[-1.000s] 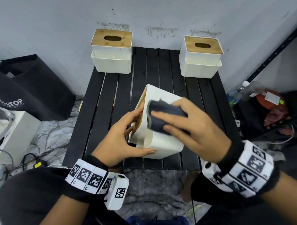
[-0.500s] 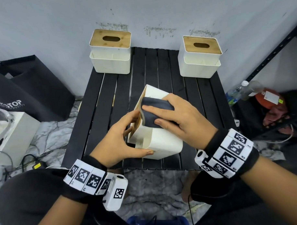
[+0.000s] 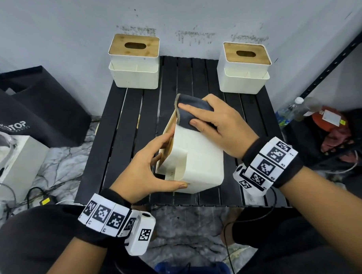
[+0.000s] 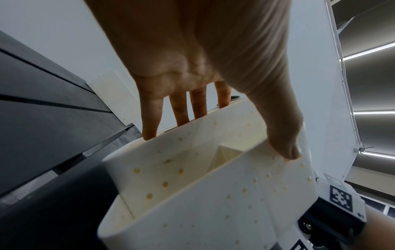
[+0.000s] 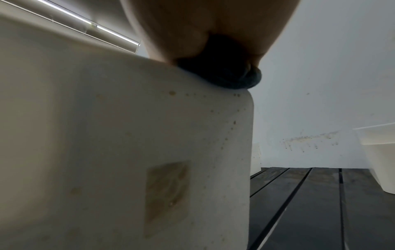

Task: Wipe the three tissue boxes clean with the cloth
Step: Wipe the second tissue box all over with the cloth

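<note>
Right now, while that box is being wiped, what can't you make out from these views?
- Tipped tissue box: its wooden lid, head view, mostly hidden by the left hand.
- Cloth: its contact face, covered by the right hand.
- Right fingertips: right wrist view, blocked by the palm.
- Back boxes' far sides: unseen.

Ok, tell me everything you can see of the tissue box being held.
The held tissue box is white, plastic-looking, with rounded corners and a wooden lid facing left. It is tipped on its side on the black slatted table, near the front edge. A side pocket faces the person. Small yellowish specks dot its walls. The left hand grips its near left end, thumb along the bottom edge. The right hand presses a dark cloth on its far top edge.
</note>
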